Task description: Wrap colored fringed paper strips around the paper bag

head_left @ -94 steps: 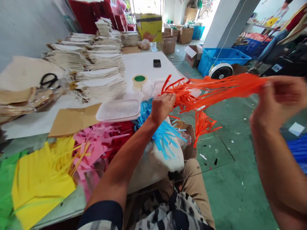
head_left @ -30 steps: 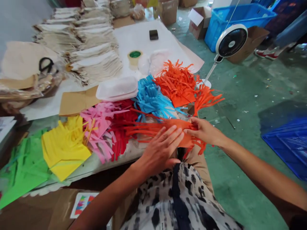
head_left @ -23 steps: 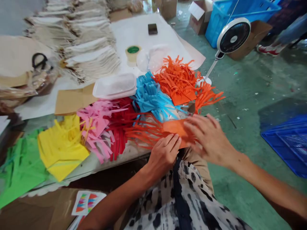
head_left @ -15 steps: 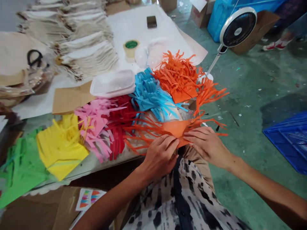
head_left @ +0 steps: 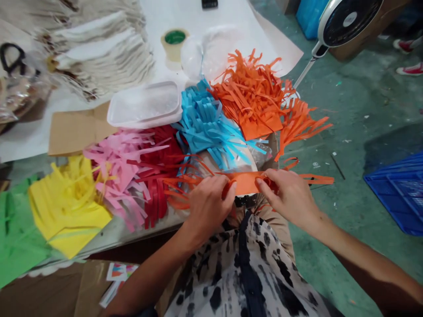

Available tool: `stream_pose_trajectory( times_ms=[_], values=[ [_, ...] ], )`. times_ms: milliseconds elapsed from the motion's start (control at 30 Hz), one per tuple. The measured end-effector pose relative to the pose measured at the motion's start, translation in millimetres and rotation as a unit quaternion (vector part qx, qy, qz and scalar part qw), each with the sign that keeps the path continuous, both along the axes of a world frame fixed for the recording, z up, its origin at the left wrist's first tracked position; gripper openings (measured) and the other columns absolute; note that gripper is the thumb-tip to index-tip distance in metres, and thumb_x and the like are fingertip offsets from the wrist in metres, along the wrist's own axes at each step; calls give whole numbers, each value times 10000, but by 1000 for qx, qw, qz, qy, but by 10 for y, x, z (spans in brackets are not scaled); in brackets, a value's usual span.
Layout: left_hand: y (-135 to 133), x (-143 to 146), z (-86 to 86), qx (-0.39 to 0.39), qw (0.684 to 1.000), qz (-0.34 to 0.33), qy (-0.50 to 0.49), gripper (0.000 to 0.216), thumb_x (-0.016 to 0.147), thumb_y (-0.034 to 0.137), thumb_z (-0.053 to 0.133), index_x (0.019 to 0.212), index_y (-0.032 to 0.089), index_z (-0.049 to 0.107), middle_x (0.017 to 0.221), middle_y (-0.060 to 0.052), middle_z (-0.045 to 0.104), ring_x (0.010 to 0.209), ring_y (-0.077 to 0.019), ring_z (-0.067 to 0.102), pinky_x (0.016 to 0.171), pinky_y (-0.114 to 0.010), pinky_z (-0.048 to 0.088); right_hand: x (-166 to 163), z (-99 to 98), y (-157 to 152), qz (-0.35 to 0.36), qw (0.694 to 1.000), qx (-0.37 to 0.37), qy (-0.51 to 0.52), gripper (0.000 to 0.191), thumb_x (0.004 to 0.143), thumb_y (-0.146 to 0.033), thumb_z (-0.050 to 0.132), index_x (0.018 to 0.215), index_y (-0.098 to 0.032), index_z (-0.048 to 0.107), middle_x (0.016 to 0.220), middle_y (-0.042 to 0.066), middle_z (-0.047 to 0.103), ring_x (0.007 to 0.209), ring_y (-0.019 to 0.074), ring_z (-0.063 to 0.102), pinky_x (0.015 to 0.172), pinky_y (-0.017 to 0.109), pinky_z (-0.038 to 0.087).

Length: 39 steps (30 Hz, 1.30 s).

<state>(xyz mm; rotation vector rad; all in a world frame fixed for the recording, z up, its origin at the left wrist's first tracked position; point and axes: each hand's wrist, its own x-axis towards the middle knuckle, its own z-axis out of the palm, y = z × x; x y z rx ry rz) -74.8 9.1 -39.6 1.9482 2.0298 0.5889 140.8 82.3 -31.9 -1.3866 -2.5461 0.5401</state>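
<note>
My left hand (head_left: 208, 204) and my right hand (head_left: 287, 196) both grip an orange fringed paper piece (head_left: 246, 182) at the table's near edge, over my lap. Its uncut middle band runs between my hands, and cut strips fan out past each hand. Just beyond it lie piles of fringed paper: orange (head_left: 253, 103), blue (head_left: 206, 125), red (head_left: 161, 174), pink (head_left: 122, 165), yellow (head_left: 66, 200) and green (head_left: 15, 235).
A clear plastic lidded tray (head_left: 145, 105) rests behind the piles, with brown cardboard (head_left: 71, 130) to its left. A tape roll (head_left: 173, 42) and stacked cream tassels (head_left: 99, 57) lie farther back. A small fan (head_left: 348, 20) stands on the green floor; a blue crate (head_left: 399, 191) is at right.
I brought the orange fringed piece from the air down to the table's near edge. Both hands have closed on its middle band, and the view has tilted downward.
</note>
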Motion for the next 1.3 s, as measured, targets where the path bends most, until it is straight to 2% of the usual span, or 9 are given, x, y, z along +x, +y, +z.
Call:
stream_pose_trajectory(
  times_ms=[400,567,667,767,900,967,1033,1100,1300],
  values=[
    [125,1,-39,-12,998,14,66,224,994,361,645,820,225,607,719,-25,679,682,-207,620,612,-340,329,-104,-47,-35,-30,996,57,-69,294,1029,-426,513,795,-249,526,730,48,649,737,246,561,671,378,283],
    [113,41,-49,117,983,-45,134,214,1019,257,616,1220,213,673,1109,-96,759,1035,-269,662,898,-408,436,-142,-3,-2,-52,992,50,-101,275,1001,-448,535,812,-248,540,695,48,647,674,234,558,597,361,202],
    [134,38,-49,174,963,-146,148,256,1040,154,556,1197,288,707,1232,-37,756,1193,-244,618,1117,-467,328,136,14,150,-97,987,48,-119,187,925,-431,624,883,-250,602,723,50,679,682,235,580,566,337,186],
    [168,18,-30,143,952,-225,148,298,1060,137,506,1180,305,721,1166,-1,774,1175,-214,612,1174,-477,280,662,94,348,-141,980,50,-128,198,861,-395,707,1006,-264,674,795,46,733,735,247,619,558,325,247],
    [194,8,5,106,953,-250,135,296,1058,141,511,1224,280,713,1149,-29,772,1124,-223,634,1158,-501,327,1015,312,282,-190,962,171,-99,244,918,-280,638,1141,-237,725,1095,165,758,1008,361,676,726,439,435],
    [189,16,12,120,948,-255,148,291,1056,133,512,1228,253,714,1135,-37,774,1085,-220,652,1168,-504,333,844,349,61,-151,962,229,7,321,968,-235,567,1258,-245,704,1203,159,751,1140,369,674,922,518,494],
    [170,20,13,140,939,-262,173,293,1064,141,506,1264,224,704,1144,-35,776,1062,-213,667,1211,-516,305,547,262,-185,20,983,174,62,445,984,-243,595,1428,-228,620,1354,127,723,1256,324,662,1072,524,499],
    [141,-2,15,147,934,-270,185,300,1070,151,505,1306,198,684,1173,-33,775,1068,-207,683,1271,-541,247,288,69,-362,129,977,171,20,506,1019,-254,590,1517,-173,547,1473,124,662,1395,313,593,1234,570,381],
    [88,-476,32,99,912,-372,140,346,1089,163,479,1389,252,630,1433,-8,704,1343,-188,634,1349,-574,179,287,-424,-374,163,963,212,-21,730,1063,-274,571,1695,-219,210,1581,88,558,1475,269,528,1288,565,314]
  ],
)
